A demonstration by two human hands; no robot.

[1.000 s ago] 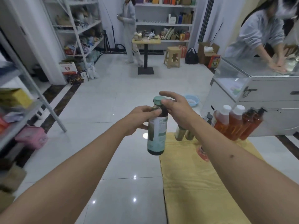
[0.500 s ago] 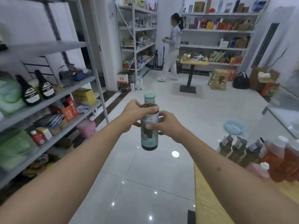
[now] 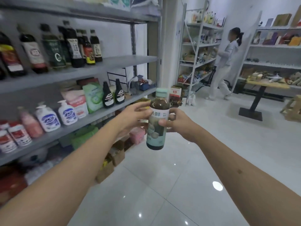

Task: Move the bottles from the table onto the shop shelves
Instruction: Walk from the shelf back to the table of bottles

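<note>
Since the earlier frame the view has swung left, so the grey shelves now fill the left side and the desk with the other bottles has dropped out of sight, while the bottle has stayed upright between both hands. Nearest, the left hand grips the bottle's left side near the shoulder, fingers curled behind it, and the right hand pinches its label from the right, thumb in front. This bottle, dark liquid under a pale green cap, hangs in the air above the white floor, just right of the shelves. Left of the bottle, a lower shelf carries white pump dispensers, a green pouch and two small black bottles. Above these stands a row of tall dark sauce bottles. Far right of the bottle, a person in white faces another rack, near a small desk.
</note>
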